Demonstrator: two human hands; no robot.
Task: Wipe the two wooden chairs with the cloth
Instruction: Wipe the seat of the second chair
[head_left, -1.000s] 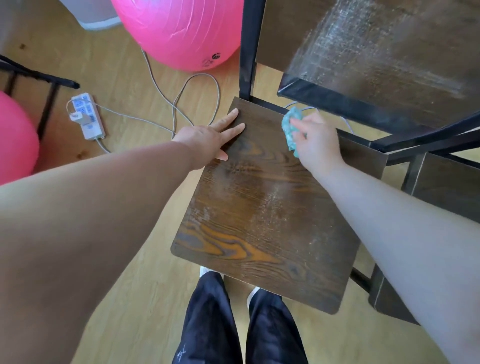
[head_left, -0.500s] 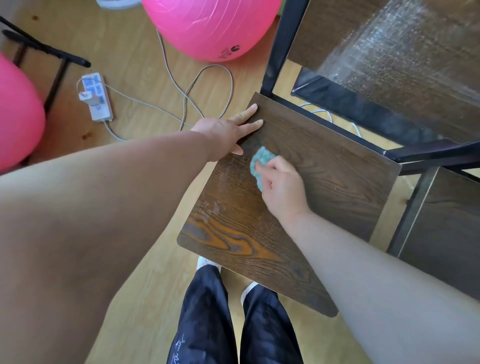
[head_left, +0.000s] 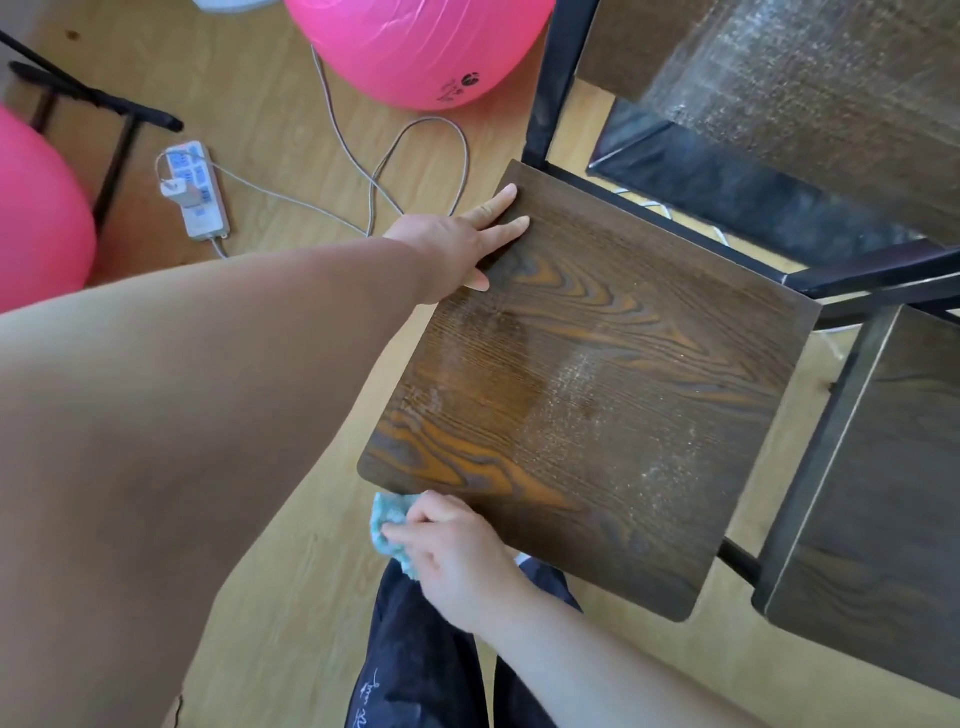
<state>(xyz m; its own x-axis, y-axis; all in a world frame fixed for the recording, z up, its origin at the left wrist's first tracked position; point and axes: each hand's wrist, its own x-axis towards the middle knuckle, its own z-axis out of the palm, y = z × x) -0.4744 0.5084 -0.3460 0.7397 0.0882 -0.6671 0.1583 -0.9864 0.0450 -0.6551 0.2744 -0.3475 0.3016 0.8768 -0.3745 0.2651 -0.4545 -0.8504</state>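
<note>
A: Grip first. The right hand (head_left: 457, 564) had its fingers curled round the teal cloth (head_left: 388, 522), wadding it up small, just off the chair seat (head_left: 597, 395) at its 7 o'clock corner.

B: Touching the edge?

A: Couldn't tell; it sat right beside it, low of the board. The left hand (head_left: 452, 241) lay flat at the 11 o'clock corner, fingers straight and slightly spread, pressing down on the wood.

B: Good brace, I'd say. That floor (head_left: 291, 597) looked slick, so the weight there should stop the chair skating.

A: Now the seat itself. A pale, dusty haze showed from the centre out toward 4 and 5 o'clock, while the 9 o'clock side looked darker and cleaner.

B: So the work left was on that far-right half. My call: open the wad out flatter for more contact, lay strokes along the grain, overlap each pass, and carry the dust off the 3 o'clock edge rather than dragging it back.

A: And the rim?

B: Pinch the cloth round it, corner to corner.

A: The second chair (head_left: 883, 493) stood at 3 o'clock, just beside this one. Whether it was clean, I couldn't judge.

B: The power strip (head_left: 195, 192) and cable (head_left: 415, 130) sat well apart at 10 o'clock. No snag risk there.
</note>
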